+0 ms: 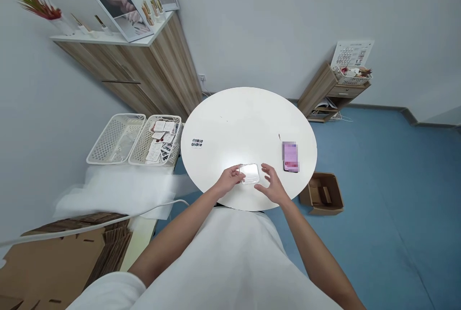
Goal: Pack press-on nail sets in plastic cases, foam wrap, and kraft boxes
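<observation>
Near the front of the round white table my left hand pinches the left side of a small clear rectangular plastic case. Light glares off the case, so I cannot make out what is inside. My right hand is just right of it, fingers apart and curved towards its right edge, holding nothing. A small sheet of dark round-cornered stickers or nail tips lies at the table's left. On the right side rests a phone with a blurred pink screen.
Left of the table stand a white basket of cards and packets and another white basket. White foam wrap and folded cardboard boxes lie nearer me. An open carton sits on the floor at right, below a small wooden shelf.
</observation>
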Demonstrator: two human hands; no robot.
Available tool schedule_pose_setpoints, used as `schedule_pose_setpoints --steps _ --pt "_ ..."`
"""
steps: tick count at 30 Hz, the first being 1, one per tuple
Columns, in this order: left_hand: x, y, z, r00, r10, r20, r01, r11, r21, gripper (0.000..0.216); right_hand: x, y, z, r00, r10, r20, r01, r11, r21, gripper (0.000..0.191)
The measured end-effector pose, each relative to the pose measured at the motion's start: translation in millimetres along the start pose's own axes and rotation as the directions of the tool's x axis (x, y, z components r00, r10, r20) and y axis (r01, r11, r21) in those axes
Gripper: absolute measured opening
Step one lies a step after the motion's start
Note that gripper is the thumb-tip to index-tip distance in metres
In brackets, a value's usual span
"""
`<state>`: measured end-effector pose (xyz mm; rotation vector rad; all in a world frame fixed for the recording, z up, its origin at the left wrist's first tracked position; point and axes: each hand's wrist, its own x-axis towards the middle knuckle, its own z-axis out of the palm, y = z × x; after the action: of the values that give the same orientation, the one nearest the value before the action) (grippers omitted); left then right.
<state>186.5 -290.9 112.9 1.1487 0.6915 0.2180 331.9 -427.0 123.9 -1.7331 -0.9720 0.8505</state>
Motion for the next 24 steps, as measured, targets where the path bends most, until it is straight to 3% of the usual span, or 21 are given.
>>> schedule_pose_setpoints --steps 3,6,9,15,24 --pt "-1.4 0.3 -5.2 1.0 -0.003 0.017 0.002 0.999 0.05 0.062 1.2 -6.2 -15.0 0.975 -0.152 0.163 0.183 0.962 -0.201 0.057" --pt "-2.0 -0.4 -6.1 0.996 0.016 0.088 -0.023 0.997 0.07 0.056 2.0 -10.4 -19.2 0.953 -0.168 0.252 0.234 0.936 -0.262 0.049" --pt "-2.9 -0.5 -5.3 0.989 0.055 0.137 -0.066 0.995 0.07 0.058 1.8 -11.0 -18.7 0.96 -0.17 0.223 0.224 0.943 -0.245 0.044" --pt "-5.7 -0.2 -4.8 0.972 0.167 0.165 -0.198 0.961 0.192 0.1 3.2 -9.4 -21.2 0.975 -0.148 0.162 0.17 0.977 -0.13 0.046" --pt "-3.2 6.4 -3.0 0.974 0.136 0.184 -0.175 0.96 0.218 0.084 4.7 -14.4 -21.4 0.97 -0.158 0.183 0.179 0.979 -0.102 0.046"
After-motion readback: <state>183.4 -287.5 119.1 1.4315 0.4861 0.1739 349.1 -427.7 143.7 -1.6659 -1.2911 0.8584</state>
